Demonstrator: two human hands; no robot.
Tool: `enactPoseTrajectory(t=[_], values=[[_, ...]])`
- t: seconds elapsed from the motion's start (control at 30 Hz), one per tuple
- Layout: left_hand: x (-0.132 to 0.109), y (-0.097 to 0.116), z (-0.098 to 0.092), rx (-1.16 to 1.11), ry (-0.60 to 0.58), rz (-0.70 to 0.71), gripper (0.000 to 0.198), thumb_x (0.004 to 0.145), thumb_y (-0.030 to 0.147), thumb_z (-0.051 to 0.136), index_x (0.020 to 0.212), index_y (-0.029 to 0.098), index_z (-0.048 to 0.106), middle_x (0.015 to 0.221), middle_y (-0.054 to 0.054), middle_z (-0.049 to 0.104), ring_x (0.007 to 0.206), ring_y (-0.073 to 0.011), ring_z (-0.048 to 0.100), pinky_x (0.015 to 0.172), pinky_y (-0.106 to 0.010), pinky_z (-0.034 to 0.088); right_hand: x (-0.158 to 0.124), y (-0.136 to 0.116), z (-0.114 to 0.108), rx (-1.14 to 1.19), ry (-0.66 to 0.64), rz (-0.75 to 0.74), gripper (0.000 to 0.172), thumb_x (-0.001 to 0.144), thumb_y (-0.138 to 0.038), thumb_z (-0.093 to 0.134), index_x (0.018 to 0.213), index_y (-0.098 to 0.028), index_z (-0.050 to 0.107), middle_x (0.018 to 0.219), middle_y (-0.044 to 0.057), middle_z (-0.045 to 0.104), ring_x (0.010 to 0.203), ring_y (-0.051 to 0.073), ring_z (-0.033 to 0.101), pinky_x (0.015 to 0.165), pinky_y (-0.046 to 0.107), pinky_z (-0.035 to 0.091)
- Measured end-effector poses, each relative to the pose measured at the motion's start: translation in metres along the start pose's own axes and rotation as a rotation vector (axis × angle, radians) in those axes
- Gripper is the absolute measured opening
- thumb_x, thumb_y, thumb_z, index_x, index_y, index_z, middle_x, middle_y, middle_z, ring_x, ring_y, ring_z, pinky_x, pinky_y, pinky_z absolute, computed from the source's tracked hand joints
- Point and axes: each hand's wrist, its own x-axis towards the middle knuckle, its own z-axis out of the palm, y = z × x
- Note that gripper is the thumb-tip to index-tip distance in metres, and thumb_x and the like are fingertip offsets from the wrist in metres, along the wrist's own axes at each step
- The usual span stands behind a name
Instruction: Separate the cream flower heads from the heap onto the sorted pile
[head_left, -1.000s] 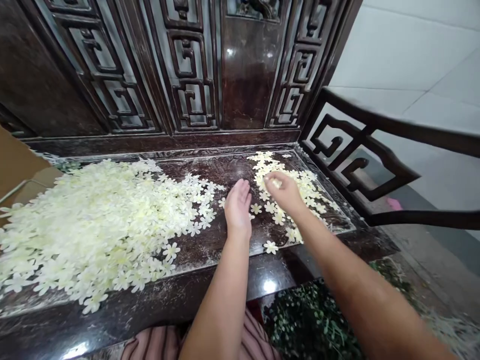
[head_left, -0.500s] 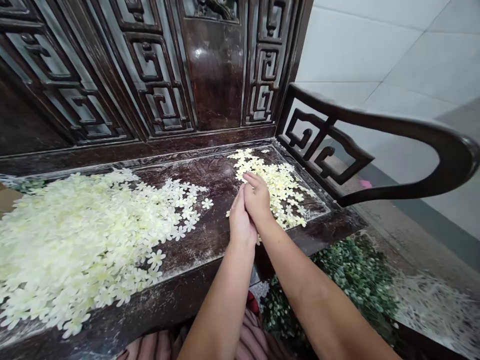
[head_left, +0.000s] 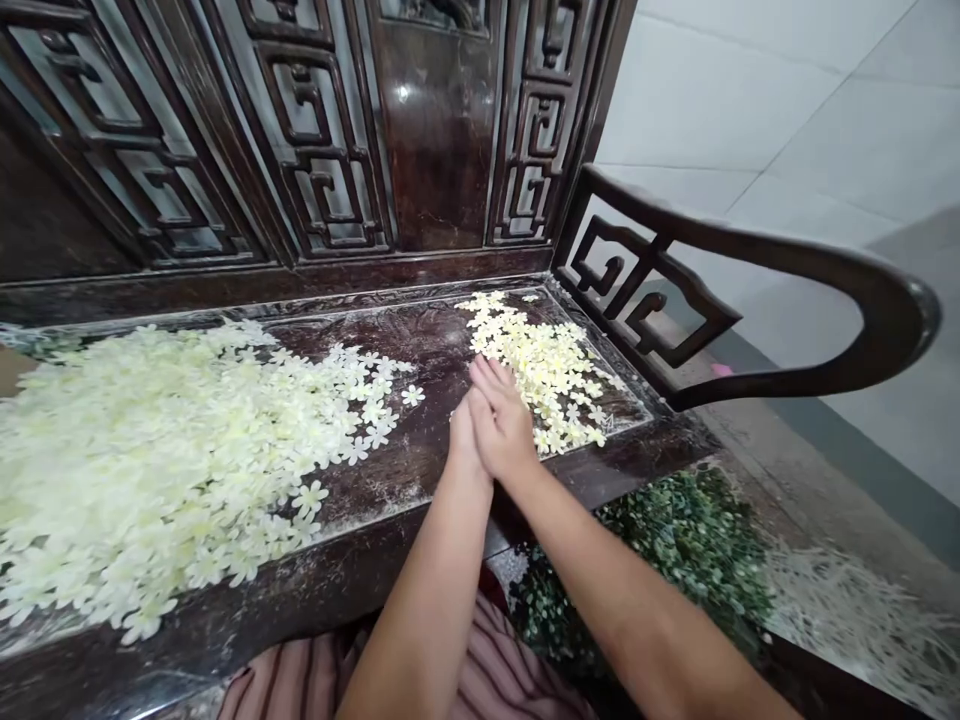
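My left hand (head_left: 463, 432) and my right hand (head_left: 506, 420) are pressed palm to palm above the dark wooden bench seat (head_left: 427, 345). The right one lies over the left, its fingers together and pointing away from me. Anything between the palms is hidden. Just beyond and to the right of them spreads a smaller patch of pale yellow artificial flower heads (head_left: 551, 365). A large heap of similar white-yellow flower heads (head_left: 172, 440) covers the left side of the seat. One loose flower head (head_left: 412, 396) lies between the heap and my hands.
A carved backrest (head_left: 435, 130) rises behind the seat, and a curved armrest (head_left: 892, 320) bounds it at the right. Below the front edge sits a bunch of green artificial foliage (head_left: 690, 560). Pale thin strands (head_left: 847, 610) lie on the floor beside it.
My hands have shifted slightly left and down and turned against each other; the right hand now covers more of the left. The camera view has moved a little.
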Motion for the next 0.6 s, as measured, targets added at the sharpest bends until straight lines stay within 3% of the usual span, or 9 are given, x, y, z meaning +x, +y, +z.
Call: enactPoseTrajectory(t=[0.1,0.13,0.27,0.4,0.53,0.6], values=[[-0.002,0.001,0.001,-0.069,0.005,-0.072,0.034,0.092,0.029,0.041,0.111,0.014,0.064,0.109,-0.01,0.068,0.119,-0.0213,0.054,0.103,-0.032,0.043,0.0,0.004,-0.001,-0.037,-0.032,0.201,0.042,0.091,-0.023,0.037,0.124,-0.008,0.059,0.136,0.012,0.051,0.137,0.026,0.033,0.112,0.05,0.027],[-0.002,0.001,0.0,-0.073,0.01,-0.07,0.034,0.091,0.029,0.041,0.112,0.015,0.064,0.11,-0.01,0.068,0.12,-0.0211,0.054,0.103,-0.032,0.042,-0.001,0.003,-0.001,-0.038,-0.01,0.2,0.042,0.091,-0.022,0.036,0.125,-0.01,0.058,0.136,0.01,0.05,0.137,0.025,0.033,0.112,0.051,0.027],[0.0,-0.002,-0.003,-0.058,0.002,-0.058,0.035,0.092,0.032,0.037,0.112,0.022,0.065,0.11,-0.007,0.068,0.118,-0.0183,0.055,0.102,-0.031,0.043,-0.005,0.001,0.001,-0.048,0.019,-0.02,0.04,0.091,-0.031,0.041,0.125,-0.021,0.059,0.139,0.003,0.048,0.138,0.024,0.029,0.113,0.054,0.023],[0.001,-0.006,-0.002,-0.05,0.035,-0.041,0.033,0.088,0.03,0.047,0.112,0.017,0.064,0.108,-0.009,0.068,0.118,-0.0209,0.055,0.102,-0.033,0.042,0.004,0.002,0.002,-0.03,-0.06,0.267,0.038,0.09,-0.026,0.041,0.117,-0.014,0.065,0.133,0.01,0.053,0.136,0.027,0.033,0.109,0.055,0.03],[0.002,-0.008,-0.001,-0.051,0.005,-0.018,0.034,0.09,0.039,0.041,0.111,0.025,0.064,0.111,-0.005,0.066,0.12,-0.0195,0.053,0.101,-0.034,0.042,0.003,0.0,0.003,-0.041,-0.007,-0.032,0.041,0.086,-0.017,0.042,0.119,-0.029,0.062,0.136,-0.003,0.05,0.138,0.023,0.032,0.112,0.058,0.02],[0.002,-0.007,-0.002,-0.045,0.014,-0.044,0.035,0.089,0.04,0.043,0.109,0.022,0.064,0.108,-0.006,0.066,0.119,-0.0209,0.054,0.1,-0.035,0.044,0.002,0.0,0.004,-0.02,0.002,-0.033,0.037,0.086,-0.018,0.043,0.113,-0.026,0.067,0.131,-0.001,0.056,0.135,0.023,0.037,0.112,0.054,0.025]])
